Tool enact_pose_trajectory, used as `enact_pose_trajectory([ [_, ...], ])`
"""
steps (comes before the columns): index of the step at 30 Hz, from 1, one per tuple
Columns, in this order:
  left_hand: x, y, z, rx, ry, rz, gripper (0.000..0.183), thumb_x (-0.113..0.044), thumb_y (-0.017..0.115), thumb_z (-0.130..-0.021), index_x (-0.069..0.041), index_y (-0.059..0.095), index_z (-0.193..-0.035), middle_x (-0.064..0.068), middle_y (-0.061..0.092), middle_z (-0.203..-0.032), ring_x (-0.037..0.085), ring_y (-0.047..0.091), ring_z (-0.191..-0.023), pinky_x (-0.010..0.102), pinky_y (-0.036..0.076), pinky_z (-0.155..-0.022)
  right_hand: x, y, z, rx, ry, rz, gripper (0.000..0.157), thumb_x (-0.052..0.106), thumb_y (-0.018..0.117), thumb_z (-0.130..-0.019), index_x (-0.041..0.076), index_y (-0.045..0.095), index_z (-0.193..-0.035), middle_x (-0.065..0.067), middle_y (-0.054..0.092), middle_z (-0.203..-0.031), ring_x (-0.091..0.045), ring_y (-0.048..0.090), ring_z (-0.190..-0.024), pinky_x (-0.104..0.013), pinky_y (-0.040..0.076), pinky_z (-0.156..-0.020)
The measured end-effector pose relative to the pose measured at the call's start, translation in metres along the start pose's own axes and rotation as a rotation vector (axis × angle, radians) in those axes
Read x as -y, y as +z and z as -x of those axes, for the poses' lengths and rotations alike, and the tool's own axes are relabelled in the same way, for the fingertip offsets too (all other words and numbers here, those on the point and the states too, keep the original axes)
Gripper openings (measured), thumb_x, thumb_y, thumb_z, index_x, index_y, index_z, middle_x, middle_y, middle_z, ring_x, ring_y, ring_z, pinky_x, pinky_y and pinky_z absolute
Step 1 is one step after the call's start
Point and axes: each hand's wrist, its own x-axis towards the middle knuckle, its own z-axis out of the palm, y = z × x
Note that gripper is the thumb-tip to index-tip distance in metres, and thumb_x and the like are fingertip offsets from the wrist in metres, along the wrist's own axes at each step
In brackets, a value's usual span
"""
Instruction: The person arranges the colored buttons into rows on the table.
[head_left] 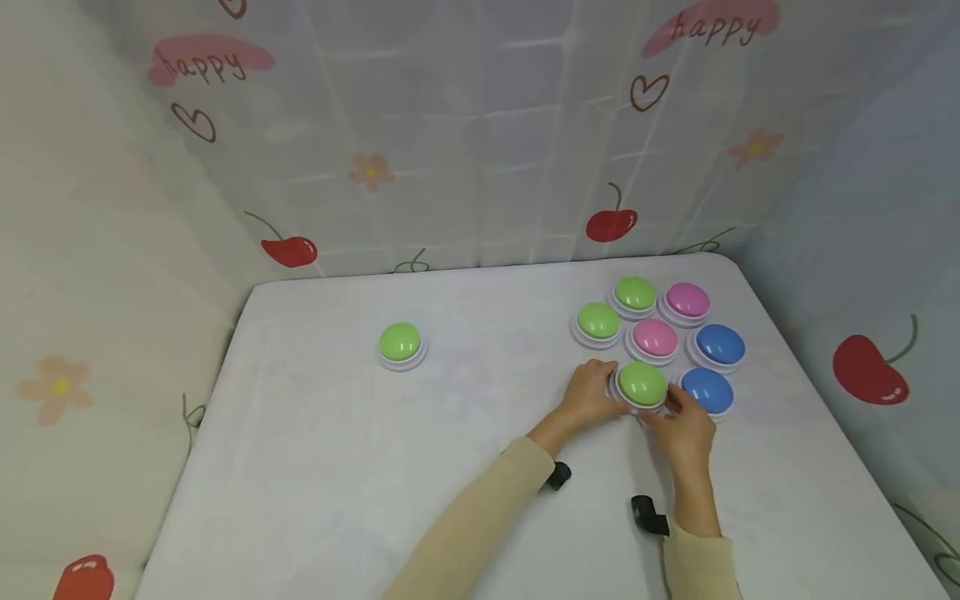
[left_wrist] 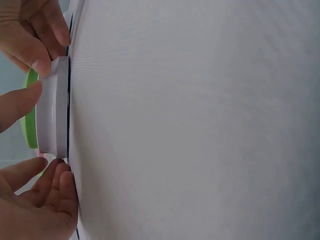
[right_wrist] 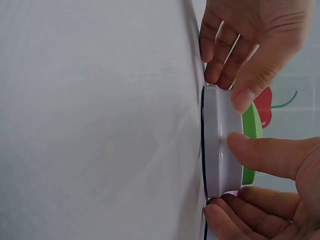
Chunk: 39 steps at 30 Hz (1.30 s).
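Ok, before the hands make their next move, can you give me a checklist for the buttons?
1. Left hand gripping the front green button: ok.
2. Right hand gripping its other side: ok.
3. Green dome facing up: ok.
4. Base fully flat on the table: cannot tell.
5. All buttons grouped together: not ok, one green button sits apart on the left.

The right hand (head_left: 684, 429) partly hides a blue button (head_left: 708, 389) beside the held green button (head_left: 642, 384). Both sleeves (head_left: 476, 521) below it are cropped.
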Motion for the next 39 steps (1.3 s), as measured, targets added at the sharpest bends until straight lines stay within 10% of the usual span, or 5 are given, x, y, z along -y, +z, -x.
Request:
enact_pose_trajectory([
  [14,0.003,-0.003,0.0,-0.023,0.007,-0.048,0.071,-0.03,0.09,-0.065,-0.013,0.062,-0.129,0.002,0.062,-0.12,0.014,0.057,-0.111,0.018,0.045,-0.098,-0.004,0.006,0.002,0.027,0.067,-0.032,0.065,0.005,0.078,-0.078,-0.009,0.05,-0.136,-0.032,0.06,-0.125,-0.043,0.064,-0.109,-0.047,0.054,-0.09],
  [22,0.006,-0.004,0.002,-0.045,0.02,0.001,0.067,-0.025,0.09,-0.066,-0.01,0.062,-0.125,0.002,0.065,-0.119,0.012,0.059,-0.111,0.016,0.044,-0.099,-0.009,0.008,0.003,0.034,0.047,-0.119,0.061,0.003,0.079,-0.078,-0.007,0.054,-0.133,-0.031,0.062,-0.122,-0.041,0.065,-0.109,0.006,0.038,-0.064],
  [31,0.008,-0.009,0.007,-0.084,-0.01,0.237,0.067,-0.02,0.091,-0.065,-0.007,0.062,-0.125,0.005,0.065,-0.119,0.011,0.062,-0.102,0.011,0.047,-0.089,-0.012,0.009,0.002,0.009,0.057,-0.272,0.064,0.006,0.081,-0.078,-0.001,0.054,-0.136,-0.024,0.06,-0.125,0.011,0.053,-0.089,0.002,0.045,-0.075],
  [39,0.013,-0.014,0.013,-0.143,0.015,0.331,0.067,-0.017,0.091,-0.066,-0.004,0.063,-0.125,0.008,0.065,-0.118,0.014,0.062,-0.104,0.011,0.049,-0.089,-0.009,0.014,0.002,-0.001,0.009,-0.377,0.063,-0.001,0.08,-0.076,-0.002,0.056,-0.134,-0.022,0.059,-0.125,0.014,0.056,-0.087,-0.002,0.049,-0.075],
])
